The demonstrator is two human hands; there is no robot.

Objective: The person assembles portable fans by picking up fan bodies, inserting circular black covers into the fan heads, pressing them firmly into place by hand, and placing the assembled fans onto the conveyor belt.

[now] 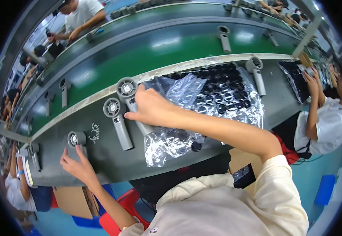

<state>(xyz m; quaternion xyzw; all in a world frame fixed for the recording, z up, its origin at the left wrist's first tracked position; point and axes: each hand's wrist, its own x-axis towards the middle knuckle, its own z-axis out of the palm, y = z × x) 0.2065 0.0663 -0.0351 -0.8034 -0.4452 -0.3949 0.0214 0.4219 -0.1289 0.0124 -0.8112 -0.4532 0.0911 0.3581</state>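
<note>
My right hand (155, 106) is bent round the handle of one grey fan (127, 87), gripping it just below the head, thumb along the handle's left side; most of the fingers are hidden. That fan's head shows against the far edge of the tabletop (55, 157). My left hand (78, 165) has nothing gripped: thumb and fingers stand well apart at the near side of the left fan (76, 138), whose handle is partly behind them. I can't tell whether the thumb touches it.

Between the two, the middle fan (112, 108) lies with its handle toward the tabletop's near edge. White bits (95, 133) are scattered between it and the left fan.

To the right, a clear bag (159, 151) runs from the far edge almost to the near edge, with black discs (222, 84) on it. Another fan (258, 80) lies beyond its right side, by the far edge. Past that edge, the green belt (167, 53) carries more fans.
</note>
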